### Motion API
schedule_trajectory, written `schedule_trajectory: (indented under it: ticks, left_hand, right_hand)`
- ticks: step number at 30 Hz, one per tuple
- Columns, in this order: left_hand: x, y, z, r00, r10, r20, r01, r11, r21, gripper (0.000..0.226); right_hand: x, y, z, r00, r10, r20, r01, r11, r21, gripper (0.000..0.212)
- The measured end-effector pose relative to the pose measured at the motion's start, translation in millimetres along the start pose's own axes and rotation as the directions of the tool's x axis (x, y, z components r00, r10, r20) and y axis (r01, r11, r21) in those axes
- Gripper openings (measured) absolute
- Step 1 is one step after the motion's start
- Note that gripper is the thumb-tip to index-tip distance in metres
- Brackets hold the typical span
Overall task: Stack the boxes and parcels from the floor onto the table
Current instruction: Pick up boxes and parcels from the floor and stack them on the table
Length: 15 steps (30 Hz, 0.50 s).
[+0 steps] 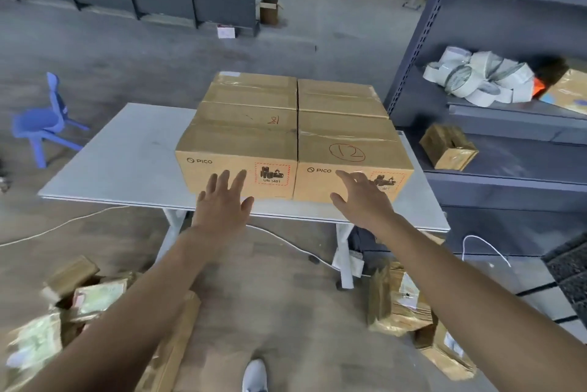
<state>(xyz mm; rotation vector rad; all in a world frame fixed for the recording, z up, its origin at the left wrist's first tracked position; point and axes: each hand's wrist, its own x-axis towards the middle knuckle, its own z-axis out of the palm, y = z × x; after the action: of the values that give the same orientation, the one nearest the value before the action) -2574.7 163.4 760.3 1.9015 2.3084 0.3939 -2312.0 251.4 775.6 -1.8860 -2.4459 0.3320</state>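
Note:
Brown PICO cartons sit side by side on the grey table (pixel 127 150): a front left box (pixel 236 145) and a front right box (pixel 349 150) marked 12, with two more behind them (pixel 254 90). My left hand (pixel 222 201) is spread open against the near face of the left box. My right hand (pixel 359 198) reaches with fingers apart at the near face of the right box. Neither hand holds anything. Parcels lie on the floor at lower left (pixel 73 302) and lower right (pixel 403 306).
A grey metal shelf rack (pixel 495 112) with tape rolls and a small box stands close on the right. A blue chair (pixel 44 121) is at the left. White cables (pixel 63 223) run across the floor under the table. My shoe (pixel 255 375) shows at the bottom.

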Motion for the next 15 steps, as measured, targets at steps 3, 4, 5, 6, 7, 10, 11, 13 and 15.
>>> schedule_trajectory:
  ticks: [3, 4, 5, 6, 7, 10, 11, 13, 15]
  left_hand:
    - [-56.4, -13.1, -5.6, 0.998, -0.066, -0.003, 0.066, 0.998, -0.019, 0.059]
    - [-77.1, -18.5, -6.4, 0.995, -0.095, -0.009, 0.094, 0.995, -0.032, 0.057]
    - [-98.8, -24.3, -7.2, 0.992, -0.124, -0.017, 0.123, 0.992, -0.036, 0.055]
    - [-120.2, -30.0, -7.8, 0.988, -0.151, -0.018, 0.151, 0.988, -0.029, 0.054]
    - [-142.4, -36.4, -8.2, 0.983, -0.182, -0.010, 0.182, 0.983, -0.020, 0.054]
    - [-207.7, -58.0, -9.4, 0.963, -0.267, 0.018, 0.267, 0.964, 0.009, 0.056]
    - [-226.9, -66.7, -10.2, 0.958, -0.287, 0.021, 0.286, 0.958, 0.025, 0.058]
    - [-261.8, -85.9, -13.2, 0.934, -0.356, 0.033, 0.354, 0.934, 0.049, 0.060]
    - [-291.2, -104.6, -16.8, 0.909, -0.414, 0.038, 0.412, 0.910, 0.051, 0.061]
  right_hand:
    - [-29.4, -17.7, 13.4, 0.995, -0.098, 0.008, 0.098, 0.994, 0.047, 0.059]
    - [-40.2, -24.2, 20.8, 0.992, -0.129, 0.011, 0.128, 0.990, 0.062, 0.058]
    - [-51.0, -31.5, 29.2, 0.987, -0.160, 0.015, 0.158, 0.985, 0.073, 0.058]
    - [-61.5, -39.9, 37.5, 0.982, -0.187, 0.026, 0.184, 0.979, 0.087, 0.058]
    - [-72.1, -49.8, 46.3, 0.977, -0.210, 0.046, 0.205, 0.973, 0.104, 0.058]
    - [-107.6, -85.3, 74.3, 0.950, -0.299, 0.092, 0.282, 0.946, 0.157, 0.061]
    - [-119.0, -98.5, 82.8, 0.937, -0.336, 0.100, 0.318, 0.934, 0.163, 0.062]
    - [-139.5, -125.3, 97.6, 0.911, -0.396, 0.120, 0.373, 0.911, 0.175, 0.062]
    - [-156.2, -150.2, 110.7, 0.884, -0.448, 0.134, 0.419, 0.886, 0.199, 0.060]
